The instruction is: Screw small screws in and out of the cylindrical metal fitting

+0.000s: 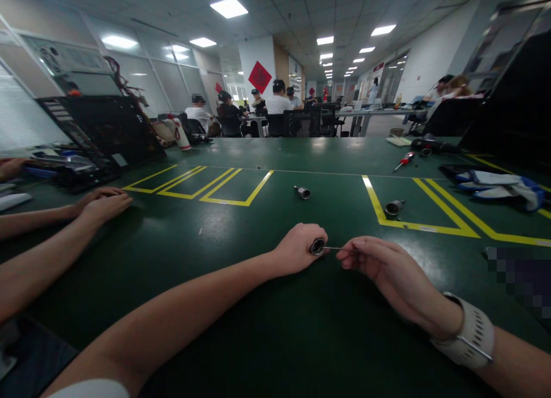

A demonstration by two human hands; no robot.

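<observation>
At the metal chuck point(317, 247): my left hand point(298, 250) curls tight around it; my right hand point(381, 263), half-curled, pinches a thin rod point(333, 248) reaching its rim.
Rod: seemingly being worked at the rim; next likely calls for a steady left grip.
Green tabletop point(267, 335): open nearer than the chuck; loose chuck point(303, 193) beyond it, yellow tape point(372, 198) beyond and right.

metal cylinder point(317, 247) | open end showing | thin rod point(333, 248) | seemingly meeting its side

Office-like workshop: ceiling lights point(229, 7), black chairs point(297, 122), green workbench point(193, 248), screwdriver point(404, 161).
</observation>
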